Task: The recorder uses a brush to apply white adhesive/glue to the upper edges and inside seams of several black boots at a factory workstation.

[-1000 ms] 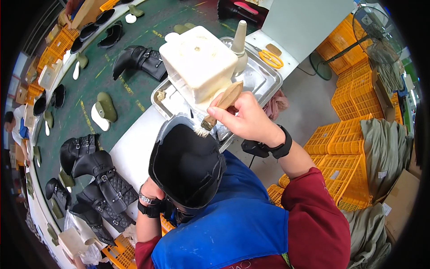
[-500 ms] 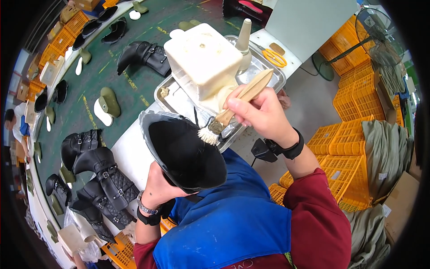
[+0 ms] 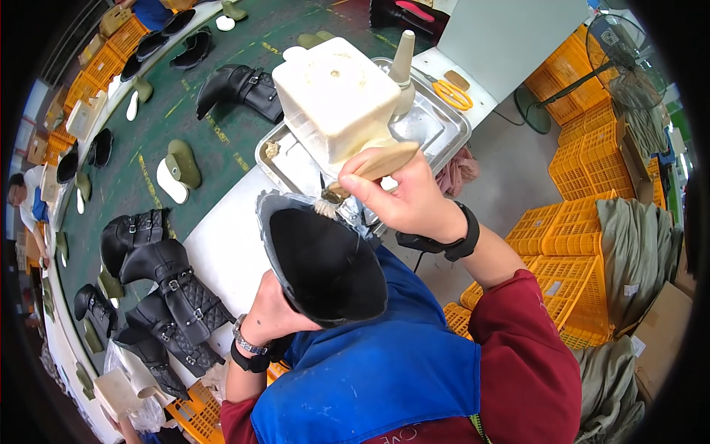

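My left hand (image 3: 275,320) grips a black shoe (image 3: 322,263) from underneath, its sole side turned up toward me. My right hand (image 3: 403,200) holds a wooden-handled brush (image 3: 366,172), and the bristles touch the shoe's upper rim near the toe. Just beyond the shoe, a white lidded plastic tub (image 3: 336,96) stands in a metal tray (image 3: 436,126). A tapered beige bottle (image 3: 401,68) is upright beside the tub.
Yellow scissors (image 3: 451,92) lie on the white table past the tray. Black boots (image 3: 159,296) stand grouped at the left, and another boot (image 3: 240,87) lies on the green belt with shoe lasts (image 3: 177,166). Stacked yellow crates (image 3: 566,229) fill the right side.
The shoe has turned and tilted, showing more of its sole. My right hand has moved the brush from the shoe's right side toward its top rim.
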The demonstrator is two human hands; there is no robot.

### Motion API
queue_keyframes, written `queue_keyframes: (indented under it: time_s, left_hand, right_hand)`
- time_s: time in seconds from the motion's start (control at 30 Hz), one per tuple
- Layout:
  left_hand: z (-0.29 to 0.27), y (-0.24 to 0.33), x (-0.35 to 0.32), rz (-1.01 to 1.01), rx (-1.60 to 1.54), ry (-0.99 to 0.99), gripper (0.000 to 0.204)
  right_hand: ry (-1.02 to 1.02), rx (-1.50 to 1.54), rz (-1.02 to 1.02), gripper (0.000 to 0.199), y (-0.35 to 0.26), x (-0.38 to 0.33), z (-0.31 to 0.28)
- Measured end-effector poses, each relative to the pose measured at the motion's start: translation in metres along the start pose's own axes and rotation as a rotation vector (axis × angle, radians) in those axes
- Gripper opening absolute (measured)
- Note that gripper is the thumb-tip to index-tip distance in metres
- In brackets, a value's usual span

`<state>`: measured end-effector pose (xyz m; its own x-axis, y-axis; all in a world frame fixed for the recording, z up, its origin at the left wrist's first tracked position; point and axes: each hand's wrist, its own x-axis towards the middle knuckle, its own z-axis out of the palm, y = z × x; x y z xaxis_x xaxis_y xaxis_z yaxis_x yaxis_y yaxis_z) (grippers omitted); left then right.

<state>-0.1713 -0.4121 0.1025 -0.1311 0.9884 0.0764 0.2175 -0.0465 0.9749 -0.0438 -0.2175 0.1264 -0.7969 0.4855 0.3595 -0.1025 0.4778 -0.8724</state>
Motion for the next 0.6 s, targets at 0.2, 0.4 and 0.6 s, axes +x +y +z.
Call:
queue_keyframes:
  time_s: [0.2,0.4,0.6]
  left_hand:
    - [-0.005,-0.015,-0.011,-0.119,0.008,0.065,0.064]
    - [-0.006,-0.026,-0.016,-0.166,0.016,0.134,0.061]
    - [-0.01,-0.029,-0.021,-0.278,-0.13,0.152,0.056]
  right_hand:
    - [-0.049,0.054,-0.027,0.003,-0.016,-0.002,0.005]
    - [-0.15,-0.116,-0.055,0.007,-0.017,0.002,-0.005]
    - [0.12,0.346,0.077,0.009,-0.018,0.0,0.018]
